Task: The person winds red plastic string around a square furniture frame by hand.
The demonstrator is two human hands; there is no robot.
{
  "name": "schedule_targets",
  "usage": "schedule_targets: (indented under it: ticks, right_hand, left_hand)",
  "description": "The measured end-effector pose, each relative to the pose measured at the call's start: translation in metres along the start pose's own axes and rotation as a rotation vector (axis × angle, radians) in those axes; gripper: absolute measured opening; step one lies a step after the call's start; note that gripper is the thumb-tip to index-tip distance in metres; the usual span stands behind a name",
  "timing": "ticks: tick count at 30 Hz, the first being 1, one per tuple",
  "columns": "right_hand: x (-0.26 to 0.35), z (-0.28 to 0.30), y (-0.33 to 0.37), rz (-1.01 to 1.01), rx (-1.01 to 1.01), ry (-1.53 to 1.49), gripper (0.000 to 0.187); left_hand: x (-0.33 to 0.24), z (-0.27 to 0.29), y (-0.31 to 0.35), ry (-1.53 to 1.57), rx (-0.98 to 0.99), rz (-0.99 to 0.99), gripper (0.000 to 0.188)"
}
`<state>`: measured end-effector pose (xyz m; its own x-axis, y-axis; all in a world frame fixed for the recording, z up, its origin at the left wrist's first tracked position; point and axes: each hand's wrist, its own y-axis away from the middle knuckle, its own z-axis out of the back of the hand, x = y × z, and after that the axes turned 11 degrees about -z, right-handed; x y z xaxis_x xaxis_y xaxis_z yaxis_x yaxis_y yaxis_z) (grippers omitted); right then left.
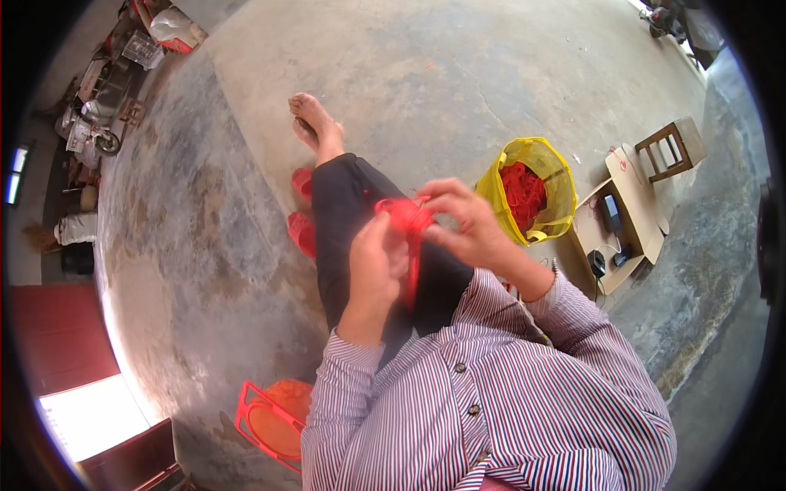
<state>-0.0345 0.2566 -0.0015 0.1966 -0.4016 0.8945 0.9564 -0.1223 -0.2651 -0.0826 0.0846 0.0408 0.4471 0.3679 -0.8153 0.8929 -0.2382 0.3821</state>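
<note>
Above my lap, both hands are closed around a blurred bundle of red ribbon [409, 214]. My left hand [378, 258] pinches its left side between thumb and fingers. At the right side, my right hand [465, 219] grips with thumb and bent fingers. A red strip [413, 274] hangs from the bundle between my wrists, over my dark trousers [344, 221]. Motion smears the bundle, so its exact form cannot be made out. Just right of my right hand stands a yellow bag [563, 184] with a heap of similar red strips [522, 195] inside.
Beyond the bag lie an opened cardboard box [647, 200] with black devices and cables, and a wooden stool [688, 146]. Red slippers [301, 234] rest on the concrete floor [188, 221] by my leg. A red-orange plastic chair [278, 417] is at lower left; clutter lines the far left.
</note>
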Motion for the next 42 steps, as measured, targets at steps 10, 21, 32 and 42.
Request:
schedule_targets:
  ticks: [10, 21, 32, 42]
  right_hand:
    - [-0.044, 0.163, 0.067, -0.266, 0.36, -1.569, 0.027]
    - [-0.025, 0.063, 0.115, -1.028, 0.014, -0.937, 0.025]
    - [0.007, 0.023, 0.037, -0.77, 0.561, -0.904, 0.04]
    - [-0.021, -0.018, -0.011, -0.2, 0.367, 0.477, 0.04]
  left_hand:
    - [0.03, 0.023, -0.017, -0.168, 0.139, 0.178, 0.041]
    - [0.044, 0.041, 0.001, -0.833, 0.193, -0.691, 0.017]
    - [0.011, 0.023, 0.032, -0.13, 0.296, -0.601, 0.029]
    - [0.032, 0.042, -0.03, -1.433, 0.271, -0.624, 0.023]
